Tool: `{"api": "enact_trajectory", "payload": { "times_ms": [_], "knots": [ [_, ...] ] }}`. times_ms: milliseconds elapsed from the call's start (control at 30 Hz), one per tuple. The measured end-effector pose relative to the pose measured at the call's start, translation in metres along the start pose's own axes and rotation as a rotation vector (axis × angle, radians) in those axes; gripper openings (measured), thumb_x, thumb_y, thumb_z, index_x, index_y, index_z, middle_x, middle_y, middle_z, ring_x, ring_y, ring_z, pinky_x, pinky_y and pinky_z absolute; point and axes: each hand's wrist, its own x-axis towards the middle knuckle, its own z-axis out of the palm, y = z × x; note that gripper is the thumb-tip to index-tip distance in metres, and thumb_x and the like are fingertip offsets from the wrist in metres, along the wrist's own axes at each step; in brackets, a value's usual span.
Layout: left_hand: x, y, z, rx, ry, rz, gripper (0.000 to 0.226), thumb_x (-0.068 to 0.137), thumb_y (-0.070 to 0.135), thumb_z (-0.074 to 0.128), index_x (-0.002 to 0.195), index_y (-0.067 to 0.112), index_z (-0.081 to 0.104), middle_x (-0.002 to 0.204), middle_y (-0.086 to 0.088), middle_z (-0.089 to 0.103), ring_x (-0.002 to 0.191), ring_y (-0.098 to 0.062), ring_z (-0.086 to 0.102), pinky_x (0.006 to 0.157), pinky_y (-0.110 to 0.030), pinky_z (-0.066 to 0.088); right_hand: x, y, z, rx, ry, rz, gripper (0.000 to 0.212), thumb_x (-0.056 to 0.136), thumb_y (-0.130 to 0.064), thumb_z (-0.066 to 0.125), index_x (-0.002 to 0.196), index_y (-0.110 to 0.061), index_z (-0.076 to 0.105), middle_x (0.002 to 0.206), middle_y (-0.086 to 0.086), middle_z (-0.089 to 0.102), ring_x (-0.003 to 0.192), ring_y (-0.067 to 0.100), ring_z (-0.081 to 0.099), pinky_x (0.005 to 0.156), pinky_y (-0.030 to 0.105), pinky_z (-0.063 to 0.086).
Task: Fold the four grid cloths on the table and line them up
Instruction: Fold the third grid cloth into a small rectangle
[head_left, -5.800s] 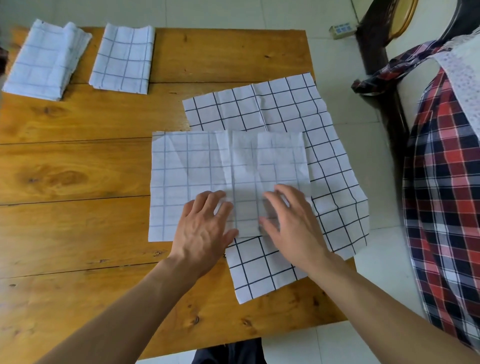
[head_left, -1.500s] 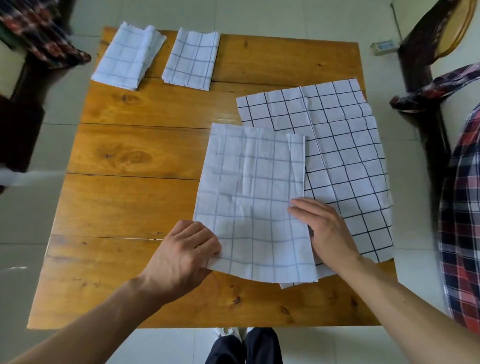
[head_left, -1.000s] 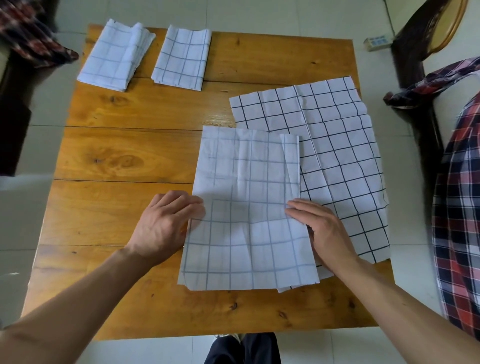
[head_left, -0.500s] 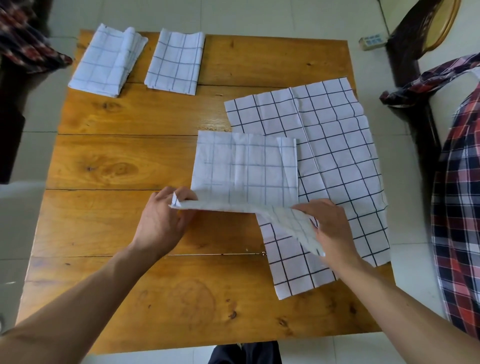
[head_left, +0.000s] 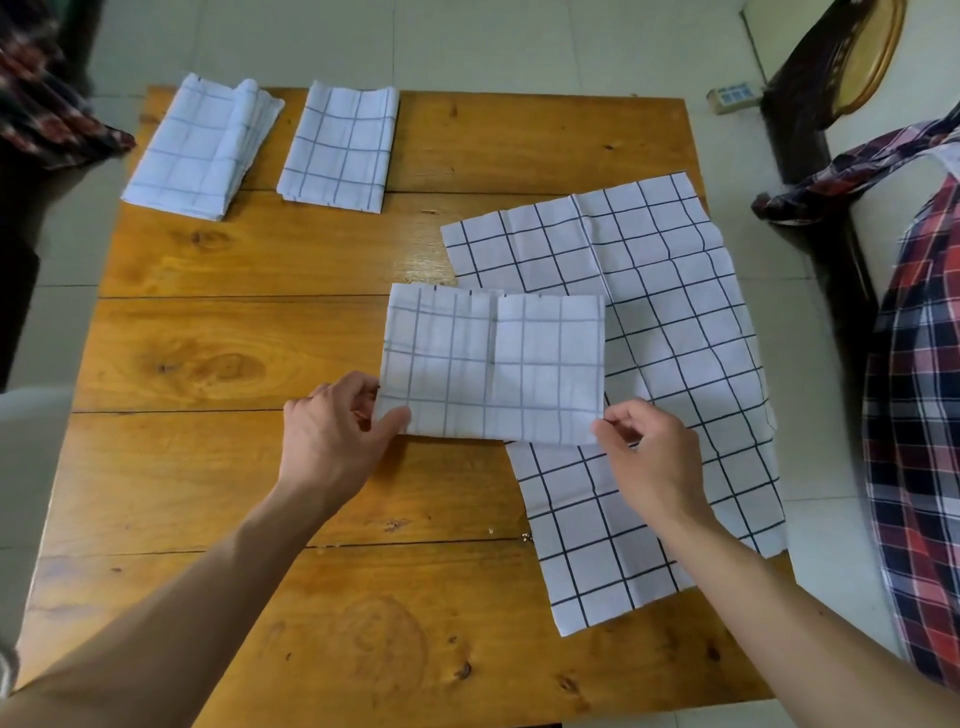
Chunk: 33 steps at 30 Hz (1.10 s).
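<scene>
Sitting at the far left corner of the wooden table (head_left: 208, 467) was a folded grid cloth (head_left: 200, 150), a bit puffy along its right side. Just to the right of it, near the same far edge of the table, lay a second folded cloth (head_left: 340, 150), flat and neat. The two were close but not touching.

Nearer the middle of the table, the left hand (head_left: 332, 431) pinched the near left corner of a half-folded cloth (head_left: 493, 364), with the thumb on top and the fingers curled under the edge. That cloth was folded into a wide block and had pale grey lines. Its left part lay on the bare table and its right part lay on top of another cloth.

The right hand (head_left: 649, 452) pinched the near right corner of the same half-folded cloth between thumb and fingers.

Under it, on the right side of the table, a big open cloth (head_left: 675, 338) with dark lines lay spread flat. Its near right corner hung a little past the table's edge.

Right of the table was some red and blue checked fabric (head_left: 919, 415).
</scene>
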Motion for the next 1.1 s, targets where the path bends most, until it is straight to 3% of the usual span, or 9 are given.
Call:
{"api": "enact_trajectory", "payload": {
  "times_ms": [300, 500, 600, 700, 767, 833, 967, 1033, 1100],
  "knots": [
    [0.005, 0.008, 0.002, -0.010, 0.031, -0.063, 0.044, 0.083, 0.038, 0.071, 0.123, 0.026, 0.055, 0.077, 0.012, 0.066, 0.084, -0.016, 0.064, 0.086, -0.051, 0.051, 0.012, -0.006, 0.001, -0.082, -0.023, 0.057, 0.011, 0.090, -0.021, 0.066, 0.079, -0.022, 0.065, 0.069, -0.012, 0.066, 0.064, 0.005, 0.063, 0.062, 0.032, 0.057],
    [0.004, 0.007, 0.005, 0.034, 0.051, -0.027, 0.039, 0.083, 0.035, 0.072, 0.116, 0.026, 0.054, 0.072, 0.011, 0.062, 0.076, -0.014, 0.061, 0.082, -0.048, 0.051, 0.014, -0.008, 0.003, -0.106, -0.018, 0.052, 0.012, 0.090, -0.018, 0.066, 0.079, -0.020, 0.064, 0.067, -0.011, 0.065, 0.063, 0.008, 0.063, 0.062, 0.038, 0.057],
    [0.003, 0.007, 0.007, 0.134, 0.058, 0.034, 0.034, 0.084, 0.033, 0.071, 0.112, 0.023, 0.053, 0.073, 0.010, 0.058, 0.078, -0.018, 0.056, 0.081, -0.043, 0.045, 0.013, -0.009, 0.004, -0.063, 0.002, 0.037, 0.010, 0.090, -0.018, 0.067, 0.081, -0.019, 0.063, 0.069, -0.009, 0.065, 0.065, 0.008, 0.063, 0.063, 0.034, 0.057],
    [0.003, 0.006, 0.006, 0.234, 0.066, 0.098, 0.036, 0.085, 0.033, 0.071, 0.114, 0.021, 0.053, 0.088, 0.004, 0.057, 0.086, -0.023, 0.055, 0.077, -0.040, 0.041, 0.010, -0.008, 0.004, -0.031, 0.024, -0.003, 0.008, 0.088, -0.018, 0.069, 0.090, -0.016, 0.062, 0.076, -0.008, 0.065, 0.073, 0.009, 0.063, 0.065, 0.023, 0.054],
    [0.004, 0.005, 0.007, 0.294, 0.058, 0.163, 0.032, 0.087, 0.031, 0.068, 0.115, 0.023, 0.055, 0.098, -0.001, 0.058, 0.091, -0.025, 0.056, 0.075, -0.040, 0.042, 0.008, -0.008, 0.004, -0.081, 0.066, -0.098, 0.013, 0.086, -0.017, 0.070, 0.095, -0.015, 0.061, 0.082, -0.006, 0.062, 0.079, 0.013, 0.060, 0.068, 0.026, 0.053],
    [0.004, 0.003, 0.009, 0.338, 0.042, 0.219, 0.024, 0.089, 0.028, 0.066, 0.113, 0.025, 0.062, 0.096, -0.001, 0.055, 0.090, -0.024, 0.055, 0.074, -0.040, 0.044, 0.008, -0.011, 0.006, -0.207, 0.092, -0.248, 0.017, 0.084, -0.015, 0.071, 0.099, -0.014, 0.061, 0.090, -0.004, 0.059, 0.089, 0.016, 0.055, 0.074, 0.032, 0.052],
    [0.004, 0.003, 0.010, 0.354, 0.046, 0.235, 0.021, 0.090, 0.025, 0.067, 0.111, 0.024, 0.069, 0.092, 0.001, 0.052, 0.089, -0.022, 0.054, 0.073, -0.041, 0.045, 0.010, -0.034, 0.020, -0.323, 0.010, -0.472, 0.030, 0.083, -0.017, 0.075, 0.111, -0.013, 0.065, 0.113, 0.001, 0.060, 0.109, 0.018, 0.053, 0.091, 0.031, 0.046],
    [0.004, 0.004, 0.011, 0.350, 0.054, 0.233, 0.021, 0.090, 0.024, 0.068, 0.110, 0.023, 0.069, 0.092, 0.001, 0.053, 0.090, -0.023, 0.055, 0.073, -0.042, 0.046, 0.013, -0.045, 0.031, -0.302, -0.079, -0.479, 0.040, 0.084, -0.018, 0.074, 0.122, -0.012, 0.063, 0.127, 0.003, 0.057, 0.121, 0.019, 0.050, 0.101, 0.033, 0.044],
    [0.004, 0.004, 0.011, 0.349, 0.055, 0.234, 0.021, 0.089, 0.024, 0.068, 0.110, 0.023, 0.070, 0.092, 0.001, 0.054, 0.090, -0.024, 0.055, 0.073, -0.043, 0.046, 0.020, -0.052, 0.039, -0.262, -0.161, -0.392, 0.050, 0.089, -0.026, 0.069, 0.135, -0.013, 0.055, 0.144, 0.002, 0.046, 0.136, 0.016, 0.040, 0.111, 0.026, 0.031]
  ]
}}
